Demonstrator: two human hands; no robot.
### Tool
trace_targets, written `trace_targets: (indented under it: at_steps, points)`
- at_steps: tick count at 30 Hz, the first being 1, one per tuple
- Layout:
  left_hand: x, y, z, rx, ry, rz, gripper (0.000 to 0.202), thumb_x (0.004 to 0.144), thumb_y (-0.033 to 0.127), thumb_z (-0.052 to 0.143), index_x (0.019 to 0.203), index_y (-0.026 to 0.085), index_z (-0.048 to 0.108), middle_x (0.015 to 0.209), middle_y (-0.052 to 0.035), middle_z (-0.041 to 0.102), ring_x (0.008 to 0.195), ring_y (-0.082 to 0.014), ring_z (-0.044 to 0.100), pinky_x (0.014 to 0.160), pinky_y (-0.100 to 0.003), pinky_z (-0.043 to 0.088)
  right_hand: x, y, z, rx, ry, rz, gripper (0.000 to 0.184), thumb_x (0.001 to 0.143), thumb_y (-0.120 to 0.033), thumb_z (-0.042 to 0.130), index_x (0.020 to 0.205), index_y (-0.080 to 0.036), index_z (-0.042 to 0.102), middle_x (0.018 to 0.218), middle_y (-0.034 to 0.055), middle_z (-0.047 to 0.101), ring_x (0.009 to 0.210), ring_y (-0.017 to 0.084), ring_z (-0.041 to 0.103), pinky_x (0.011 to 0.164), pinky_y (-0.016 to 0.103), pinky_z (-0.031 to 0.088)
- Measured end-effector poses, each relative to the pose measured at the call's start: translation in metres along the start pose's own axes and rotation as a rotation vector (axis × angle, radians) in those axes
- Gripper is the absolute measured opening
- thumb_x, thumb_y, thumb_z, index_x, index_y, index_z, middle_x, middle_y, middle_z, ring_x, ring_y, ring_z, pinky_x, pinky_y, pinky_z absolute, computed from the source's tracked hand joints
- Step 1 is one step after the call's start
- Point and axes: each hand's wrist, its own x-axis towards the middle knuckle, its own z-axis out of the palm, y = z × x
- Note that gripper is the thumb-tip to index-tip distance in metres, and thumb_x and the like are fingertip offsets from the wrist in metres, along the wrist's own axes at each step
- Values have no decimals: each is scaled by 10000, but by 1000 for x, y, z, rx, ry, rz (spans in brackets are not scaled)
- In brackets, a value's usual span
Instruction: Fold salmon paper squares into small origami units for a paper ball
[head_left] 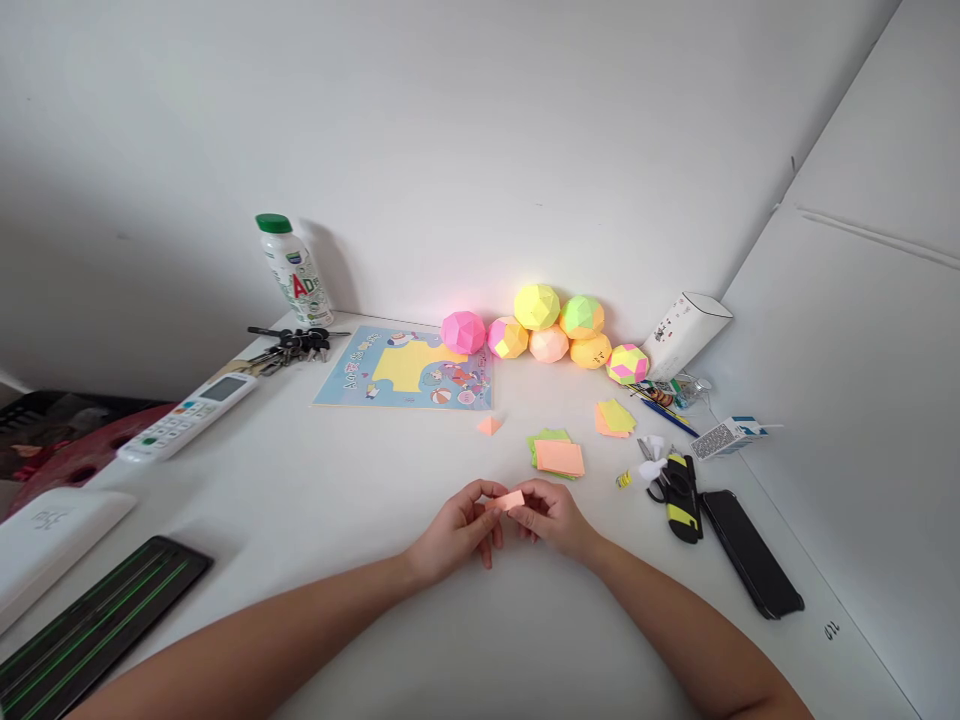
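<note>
Though white, table [300,480] against wall [540,130], beneath peach paper [514,500]

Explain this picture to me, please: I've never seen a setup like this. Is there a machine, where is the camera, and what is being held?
There is no machine at work here, just a person's two bare hands. The only picture comes from a camera worn on that person's head, looking forward and down.

The left hand and right hand together pinch a small strip of peach paper. Just beyond, on the white table, lie a small peach folded piece and two little piles of coloured paper. Farther back sit colourful faceted balls, two of them perched on others. Toward the left are a green-capped bottle, some keys and a remote control.
</note>
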Motion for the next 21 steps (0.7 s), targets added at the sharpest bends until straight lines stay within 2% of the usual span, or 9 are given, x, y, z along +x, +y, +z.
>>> trace_targets:
  at_steps: [10, 17, 21]
  points:
    - [0, -3, 0, 25, 2, -10, 326, 823, 474, 518, 952, 176, 493, 602, 34, 574, 447, -91, 528, 488, -237, 450, -1, -1, 1, 1, 16, -11, 222, 819, -373, 578, 816, -151, 584, 576, -21, 522, 512, 115, 533, 455, 229, 423]
    - [1, -9, -2, 41, 5, -22, 313, 823, 462, 523, 961, 184, 486, 604, 25, 602, 439, -99, 541, 492, -237, 431, 0, 0, 1, -3, 11, -36, 251, 804, -381, 592, 703, -165, 513, 602, -22, 503, 528, 112, 541, 449, 220, 419]
    - [0, -10, -1, 43, 27, -30, 324, 816, 475, 526, 959, 189, 476, 589, 26, 611, 426, -100, 538, 475, -232, 431, -1, 3, 1, -1, 8, -28, 245, 811, -370, 588, 709, -167, 497, 570, -30, 507, 507, 104, 525, 455, 220, 416]
